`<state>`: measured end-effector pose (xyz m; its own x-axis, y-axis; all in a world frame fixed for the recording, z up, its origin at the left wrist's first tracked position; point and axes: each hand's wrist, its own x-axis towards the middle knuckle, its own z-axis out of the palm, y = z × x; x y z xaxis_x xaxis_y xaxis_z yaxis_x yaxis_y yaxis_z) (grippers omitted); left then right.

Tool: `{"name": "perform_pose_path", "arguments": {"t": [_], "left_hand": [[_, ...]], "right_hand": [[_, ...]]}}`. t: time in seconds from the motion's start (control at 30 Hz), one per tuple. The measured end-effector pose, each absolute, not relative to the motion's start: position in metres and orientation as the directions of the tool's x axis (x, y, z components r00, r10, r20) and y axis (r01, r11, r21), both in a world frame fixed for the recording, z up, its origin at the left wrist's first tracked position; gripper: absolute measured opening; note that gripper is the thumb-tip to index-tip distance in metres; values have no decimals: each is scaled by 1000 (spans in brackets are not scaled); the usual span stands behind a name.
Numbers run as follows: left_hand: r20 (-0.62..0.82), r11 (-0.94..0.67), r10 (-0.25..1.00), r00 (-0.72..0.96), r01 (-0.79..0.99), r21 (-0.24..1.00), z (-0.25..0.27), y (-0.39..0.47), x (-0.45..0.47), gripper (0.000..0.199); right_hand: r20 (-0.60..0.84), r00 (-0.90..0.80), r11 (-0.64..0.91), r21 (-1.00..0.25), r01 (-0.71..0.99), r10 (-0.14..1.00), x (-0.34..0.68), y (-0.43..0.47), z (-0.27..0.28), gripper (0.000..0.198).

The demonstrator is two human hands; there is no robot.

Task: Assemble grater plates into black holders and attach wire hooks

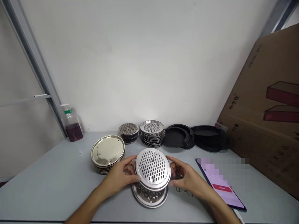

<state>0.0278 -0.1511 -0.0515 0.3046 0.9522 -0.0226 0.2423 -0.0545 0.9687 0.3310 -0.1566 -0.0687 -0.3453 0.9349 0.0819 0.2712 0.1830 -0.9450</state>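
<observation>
A holed lid (153,169) was held at its rim between the fingers of the left hand (122,171) and those of the right hand (185,175), both sets being closed on it. A metal dish (151,205) was seen below the fingers, partly hidden by the lid. A stack of gold lids (107,151) was noted just left of the left fingers. Wire rings (184,191) were partly covered by the right fingers; a tablet (224,188) was placed farther right.

Perforated disc (153,165): round, shiny metal, slotted center, plain rim; held, tilted, near edge low.
Lower dish (152,203): round, shiny metal, rimmed; on table (58,186), far part hidden under perforated disc.
</observation>
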Motion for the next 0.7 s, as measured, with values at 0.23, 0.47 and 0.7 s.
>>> {"name": "perform_pose_path", "arguments": {"t": [0.23,0.47,0.7], "left_hand": [[23,-171,937,350,397,902,-58,-157,24,94],[-11,-191,920,392,473,860,-54,-160,19,91],[-56,-191,900,433,505,842,-58,-161,17,92]], "right_hand": [[104,-358,265,-861,435,928,329,-161,-63,87],[133,-408,373,-714,593,903,325,-167,-47,76],[118,-413,378,-675,634,903,324,-168,-50,76]]}}
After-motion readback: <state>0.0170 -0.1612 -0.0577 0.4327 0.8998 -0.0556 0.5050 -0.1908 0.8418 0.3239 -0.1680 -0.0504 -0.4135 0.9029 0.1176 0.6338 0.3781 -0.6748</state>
